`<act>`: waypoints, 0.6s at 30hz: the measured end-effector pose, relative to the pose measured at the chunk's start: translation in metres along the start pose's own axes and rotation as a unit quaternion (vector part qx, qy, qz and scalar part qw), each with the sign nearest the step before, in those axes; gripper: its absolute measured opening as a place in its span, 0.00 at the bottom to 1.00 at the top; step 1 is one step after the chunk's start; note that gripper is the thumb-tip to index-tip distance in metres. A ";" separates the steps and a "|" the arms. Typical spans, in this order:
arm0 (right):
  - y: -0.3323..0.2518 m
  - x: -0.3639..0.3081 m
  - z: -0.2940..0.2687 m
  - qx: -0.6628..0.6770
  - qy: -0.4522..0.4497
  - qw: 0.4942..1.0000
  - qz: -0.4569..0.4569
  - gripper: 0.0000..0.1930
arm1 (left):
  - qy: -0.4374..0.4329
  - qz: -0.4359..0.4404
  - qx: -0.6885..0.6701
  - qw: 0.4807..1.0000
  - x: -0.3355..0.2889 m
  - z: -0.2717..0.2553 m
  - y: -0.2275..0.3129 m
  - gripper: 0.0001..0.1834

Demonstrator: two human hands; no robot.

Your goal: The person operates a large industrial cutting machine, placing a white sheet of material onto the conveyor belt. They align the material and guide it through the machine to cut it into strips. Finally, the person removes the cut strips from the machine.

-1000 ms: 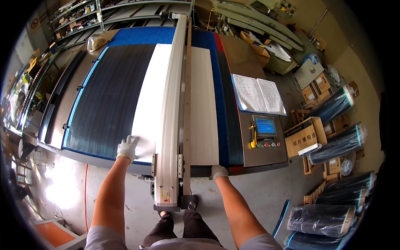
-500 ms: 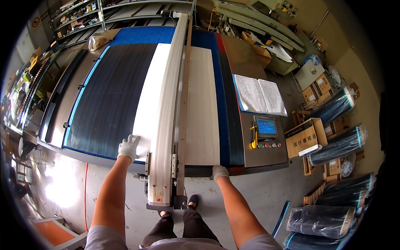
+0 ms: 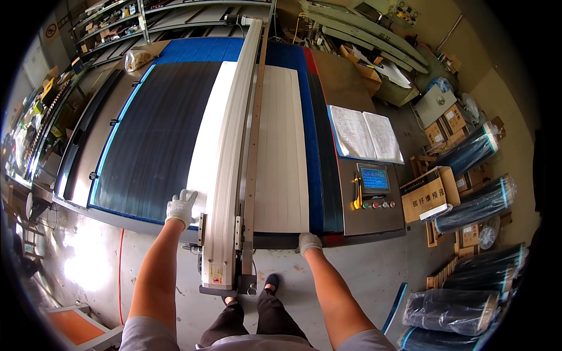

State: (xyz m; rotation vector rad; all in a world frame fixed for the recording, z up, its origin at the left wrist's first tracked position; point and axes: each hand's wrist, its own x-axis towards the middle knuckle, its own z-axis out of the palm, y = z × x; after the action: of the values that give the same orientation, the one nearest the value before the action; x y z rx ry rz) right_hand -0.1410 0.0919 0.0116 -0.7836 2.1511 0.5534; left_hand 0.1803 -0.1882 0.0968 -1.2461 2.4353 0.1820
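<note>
Both my hands wear pale knitted gloves. My left hand [image 3: 181, 208] lies with fingers spread near the front edge of the large cutting table, where a dark sheet [image 3: 155, 128] meets a white sheet [image 3: 204, 158]. My right hand [image 3: 308, 241] is closed around the table's front edge [image 3: 275, 240], just below the white sheet's right corner; its fingertips are hidden. Between my hands a long pale metal gantry beam [image 3: 231, 158] spans the table front to back, over the white sheet. A narrow brownish bar [image 3: 253, 158] runs along its right side.
An open notebook [image 3: 369, 134] and a control panel with a blue screen [image 3: 373, 178] sit on the table's right end. Film-wrapped dark rolls [image 3: 474, 207] and a cardboard box [image 3: 422, 196] stand at the right. Black clips [image 3: 113, 122] hold the dark sheet's left edge. Shelves [image 3: 111, 26] stand behind.
The gantry beam has shifted slightly left across the white sheet, toward my left hand. Both hands stay where they were.
</note>
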 end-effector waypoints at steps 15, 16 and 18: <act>0.001 -0.014 0.004 0.005 0.076 0.997 -0.021 0.16 | -0.028 -0.007 -0.024 0.999 -0.005 -0.014 0.004 0.53; 0.001 -0.017 0.003 0.000 0.079 0.997 -0.025 0.14 | -0.026 -0.005 -0.026 0.999 -0.004 -0.011 0.003 0.53; -0.001 -0.022 0.000 -0.004 0.079 0.997 -0.024 0.12 | -0.014 -0.001 -0.022 1.000 -0.003 -0.007 0.001 0.53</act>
State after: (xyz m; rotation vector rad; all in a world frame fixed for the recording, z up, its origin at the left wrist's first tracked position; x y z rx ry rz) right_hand -0.1290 0.0984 0.0287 -0.9078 2.2685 0.4882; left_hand 0.1793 -0.1874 0.1042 -1.2571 2.4180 0.2520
